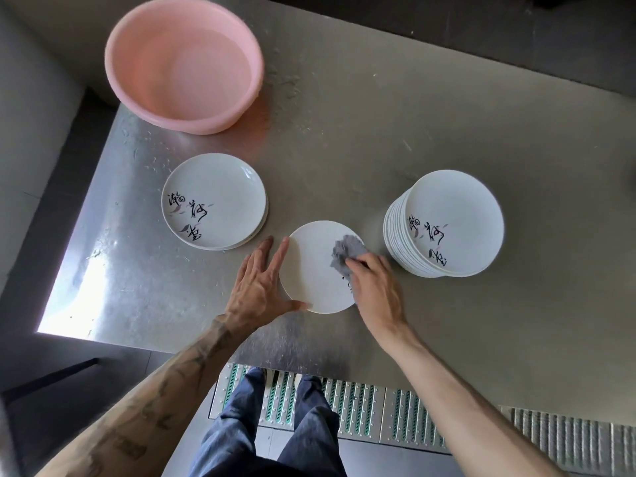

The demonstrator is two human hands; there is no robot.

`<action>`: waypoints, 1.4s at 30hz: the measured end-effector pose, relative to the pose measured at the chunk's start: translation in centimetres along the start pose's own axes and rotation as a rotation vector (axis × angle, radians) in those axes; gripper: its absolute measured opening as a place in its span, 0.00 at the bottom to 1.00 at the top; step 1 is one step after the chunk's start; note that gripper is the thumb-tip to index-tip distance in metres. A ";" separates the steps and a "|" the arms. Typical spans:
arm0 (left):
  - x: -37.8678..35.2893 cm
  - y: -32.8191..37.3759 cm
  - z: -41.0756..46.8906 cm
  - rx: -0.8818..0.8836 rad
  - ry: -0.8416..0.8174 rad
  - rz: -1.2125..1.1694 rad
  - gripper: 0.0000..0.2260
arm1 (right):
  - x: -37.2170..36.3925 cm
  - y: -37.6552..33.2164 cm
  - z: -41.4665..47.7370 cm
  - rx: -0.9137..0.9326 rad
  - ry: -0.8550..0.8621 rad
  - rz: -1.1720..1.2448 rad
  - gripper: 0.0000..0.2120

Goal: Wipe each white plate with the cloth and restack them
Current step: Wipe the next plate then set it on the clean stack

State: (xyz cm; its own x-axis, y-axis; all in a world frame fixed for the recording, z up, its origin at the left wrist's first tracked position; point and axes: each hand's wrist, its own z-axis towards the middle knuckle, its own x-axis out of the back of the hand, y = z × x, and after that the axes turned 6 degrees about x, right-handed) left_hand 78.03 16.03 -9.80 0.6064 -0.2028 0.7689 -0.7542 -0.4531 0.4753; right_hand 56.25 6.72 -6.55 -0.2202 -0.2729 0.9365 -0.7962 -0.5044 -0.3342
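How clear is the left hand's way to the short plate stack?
Probably clear, yes. The left hand rests with straight fingers against the rim of the middle plate, with only bare table between it and the short stack. It would first leave the plate that the right hand wipes with the cloth.

One head cam, wide-angle, looks steeply down on table [447, 132] from close; legs [241, 425] at bottom; edges seem warped.

Black brush-script characters are printed on the top plate of the low stack [220, 187] at my left, on the top plate of the tall stack [457, 208] at my right, and, partly covered by the cloth [346, 251], on the single plate [311, 270] between them; none is legible to me.
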 end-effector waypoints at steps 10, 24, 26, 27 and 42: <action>0.1 0.2 0.0 -0.003 -0.007 0.008 0.63 | 0.6 1.5 3.0 0.032 -0.003 0.039 0.15; 0.8 0.8 -0.1 -0.157 0.012 0.211 0.61 | -1.1 -2.7 -5.6 -0.320 0.124 0.450 0.13; 0.8 0.8 0.2 -0.292 0.013 0.260 0.58 | -0.6 -2.0 -4.5 -0.372 0.175 0.455 0.12; 0.8 0.8 0.2 -0.348 0.003 0.277 0.56 | -0.4 -1.5 -3.9 -0.394 0.197 0.462 0.12; 1.0 1.7 -1.4 -0.657 0.180 0.331 0.23 | -0.2 -1.3 -3.4 -0.654 0.470 1.119 0.07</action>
State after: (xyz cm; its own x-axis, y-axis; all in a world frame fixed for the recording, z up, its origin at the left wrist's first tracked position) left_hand 77.02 16.26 -7.69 0.3143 -0.0682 0.9469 -0.9188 0.2291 0.3215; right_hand 55.39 10.24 -5.98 -0.9764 0.0914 0.1957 -0.1593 0.3073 -0.9382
